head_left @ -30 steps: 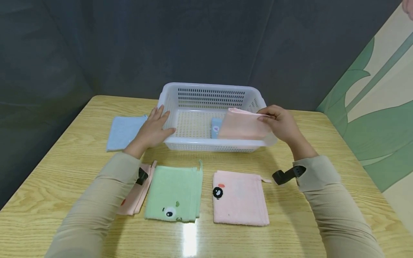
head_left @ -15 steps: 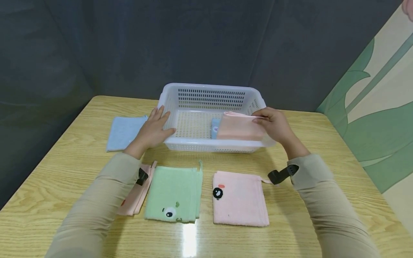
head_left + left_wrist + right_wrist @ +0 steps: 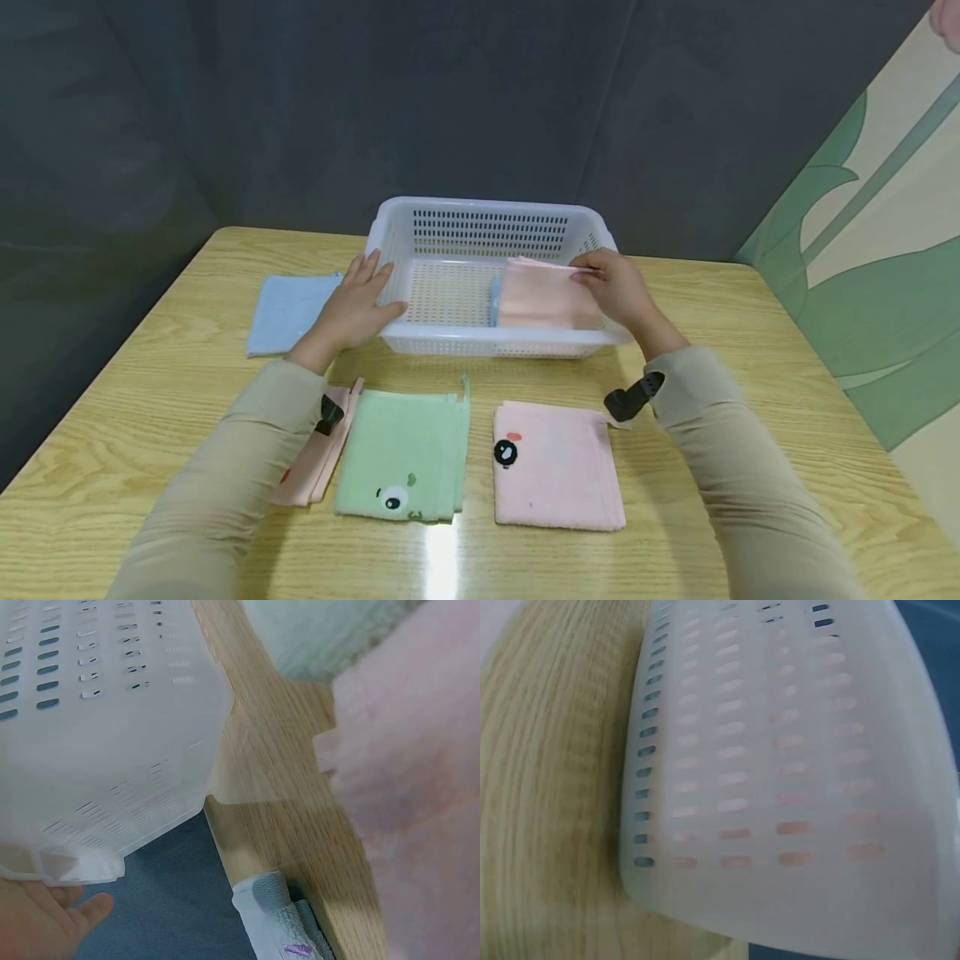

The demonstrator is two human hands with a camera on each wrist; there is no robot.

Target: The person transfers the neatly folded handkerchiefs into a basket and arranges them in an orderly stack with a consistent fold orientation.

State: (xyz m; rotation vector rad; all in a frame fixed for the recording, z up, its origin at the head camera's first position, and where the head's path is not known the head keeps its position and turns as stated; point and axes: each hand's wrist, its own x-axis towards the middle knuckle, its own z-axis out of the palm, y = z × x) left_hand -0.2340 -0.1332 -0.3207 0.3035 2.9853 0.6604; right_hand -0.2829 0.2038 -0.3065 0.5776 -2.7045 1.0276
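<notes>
My right hand (image 3: 617,287) pinches the top edge of a folded peach-pink towel (image 3: 543,296), which stands upright inside the white perforated basket (image 3: 487,337) at its right part. Partly hidden behind that towel is a light blue towel (image 3: 495,302). With fingers spread, my left hand (image 3: 356,304) rests on the basket's left rim; the left wrist view shows a thumb and fingers (image 3: 56,911) against the rim's edge. In the right wrist view, pink shows through the slots of the basket wall (image 3: 735,900), and the right hand is out of sight.
Before the basket lie a green folded towel (image 3: 401,450), a pink one (image 3: 558,467) and another pink one (image 3: 318,458) partly under the left forearm. A blue towel (image 3: 288,312) lies left of the basket. A dark curtain (image 3: 480,100) hangs behind the wooden table (image 3: 697,517).
My right hand has moved left with the peach-pink towel, which now covers more of the blue towel in the basket. The left hand has stayed on the rim.
</notes>
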